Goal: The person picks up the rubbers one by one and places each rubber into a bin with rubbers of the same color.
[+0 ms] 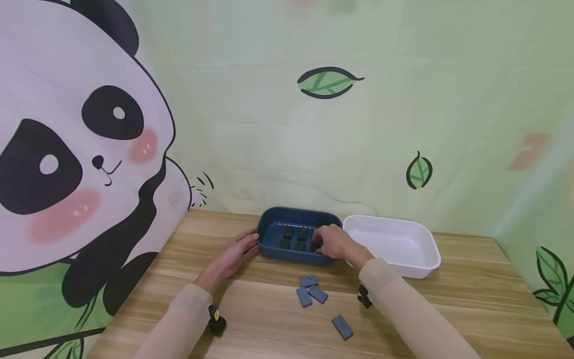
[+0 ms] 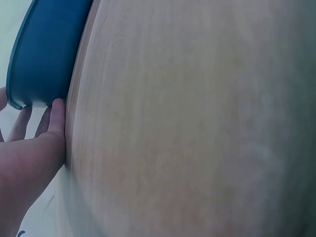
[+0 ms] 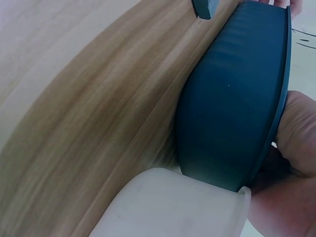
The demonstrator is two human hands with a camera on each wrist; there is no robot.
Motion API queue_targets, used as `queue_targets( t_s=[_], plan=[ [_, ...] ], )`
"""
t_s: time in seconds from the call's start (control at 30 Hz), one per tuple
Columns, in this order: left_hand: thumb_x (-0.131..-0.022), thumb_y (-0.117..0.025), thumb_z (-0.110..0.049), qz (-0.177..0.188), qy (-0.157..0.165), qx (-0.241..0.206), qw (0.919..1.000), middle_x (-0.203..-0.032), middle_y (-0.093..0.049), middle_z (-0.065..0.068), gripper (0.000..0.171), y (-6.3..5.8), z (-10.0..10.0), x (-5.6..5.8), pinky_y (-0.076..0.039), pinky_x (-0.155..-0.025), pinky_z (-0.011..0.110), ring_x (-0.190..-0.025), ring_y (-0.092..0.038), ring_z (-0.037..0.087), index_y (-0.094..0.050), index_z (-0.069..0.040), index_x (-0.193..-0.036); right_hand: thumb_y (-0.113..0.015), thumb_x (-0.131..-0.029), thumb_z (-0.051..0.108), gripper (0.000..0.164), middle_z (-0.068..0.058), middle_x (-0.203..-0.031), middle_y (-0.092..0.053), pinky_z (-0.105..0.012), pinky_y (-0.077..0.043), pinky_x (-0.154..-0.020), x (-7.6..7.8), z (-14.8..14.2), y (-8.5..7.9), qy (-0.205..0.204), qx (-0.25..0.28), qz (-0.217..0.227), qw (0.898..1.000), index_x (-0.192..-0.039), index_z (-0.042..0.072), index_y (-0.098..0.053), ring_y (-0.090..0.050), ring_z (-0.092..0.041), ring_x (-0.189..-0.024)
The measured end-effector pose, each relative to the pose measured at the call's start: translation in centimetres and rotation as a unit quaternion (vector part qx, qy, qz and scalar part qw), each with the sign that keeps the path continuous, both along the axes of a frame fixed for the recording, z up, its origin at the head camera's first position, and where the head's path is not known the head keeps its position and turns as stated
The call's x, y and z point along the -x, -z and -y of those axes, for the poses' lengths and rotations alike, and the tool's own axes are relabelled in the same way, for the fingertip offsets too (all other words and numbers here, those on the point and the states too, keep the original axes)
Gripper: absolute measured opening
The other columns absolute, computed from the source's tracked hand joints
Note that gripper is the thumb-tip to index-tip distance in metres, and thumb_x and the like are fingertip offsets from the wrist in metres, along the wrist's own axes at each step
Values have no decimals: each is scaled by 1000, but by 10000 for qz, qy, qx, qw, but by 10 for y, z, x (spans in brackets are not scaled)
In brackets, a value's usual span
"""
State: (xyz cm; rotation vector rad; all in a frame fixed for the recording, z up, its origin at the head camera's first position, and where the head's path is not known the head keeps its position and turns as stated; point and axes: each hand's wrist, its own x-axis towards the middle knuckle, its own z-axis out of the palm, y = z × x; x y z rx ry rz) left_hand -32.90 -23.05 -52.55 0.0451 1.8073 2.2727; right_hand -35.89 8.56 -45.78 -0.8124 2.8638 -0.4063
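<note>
A dark blue tray (image 1: 287,257) stands at the back of the table, with several small dark tiles (image 1: 302,234) lying on its floor. My left hand (image 1: 235,253) rests its fingertips against the tray's left end; in the left wrist view, the fingers (image 2: 58,116) touch the tray's outer wall (image 2: 47,54) near the table. Over the tray's right side reaches my right hand (image 1: 336,243), fingers bent down inside around a dark tile (image 1: 316,245). The right wrist view shows that hand (image 3: 298,138) behind the tray's rim, its fingertips hidden.
A white tray (image 1: 426,267) stands close against the blue tray's right side. In front lie several blue-grey rectangular tiles (image 1: 304,296), grouped together, and a single tile (image 1: 342,327) nearer me. A printed cloth wall (image 1: 269,124) rises behind the wooden table (image 1: 260,309).
</note>
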Motion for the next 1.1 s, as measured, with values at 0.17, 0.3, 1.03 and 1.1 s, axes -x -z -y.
queue_targets(
  t_s=[0.17, 0.3, 1.03, 1.1],
  plan=[
    [-113, -51, -14, 24, -21, -23, 10000, -164, -35, 29, 59, 0, -1, 1, -37, -124, 46, -152, -38, 36, -27, 7, -162, -86, -90, 15, 24, -9, -110, -77, -43, -60, -96, -2, -2, 0, -11, 15, -16, 10000, -112, 7, -78, -71, -26, -105],
    [-113, -51, -15, 27, -23, -31, 10000, -164, -36, 29, 59, 0, -3, 1, -37, -124, 46, -152, -38, 36, -27, 7, -162, -86, -90, 14, 25, -9, -111, -77, -43, -60, -97, -2, -3, 2, 42, 98, -35, 9999, -113, 7, -78, -72, -26, -106],
    [-113, -51, -15, 13, 25, -63, 10000, -165, -34, 29, 60, -1, 1, -1, -37, -124, 46, -153, -37, 36, -26, 7, -162, -80, -97, 22, 27, -4, -112, -68, -41, -61, -90, -67, -17, -13, -939, 1049, -1552, 9778, -118, 6, -75, -65, -22, -106],
    [-113, -51, -15, 0, 40, -60, 10000, -165, -34, 29, 60, -2, 1, -2, -37, -124, 46, -153, -37, 36, -26, 7, -163, -80, -96, 21, 26, -4, -109, -69, -39, -62, -89, -76, -19, -14, -1070, 1166, -1414, 9772, -117, 6, -75, -66, -20, -102]
  ],
)
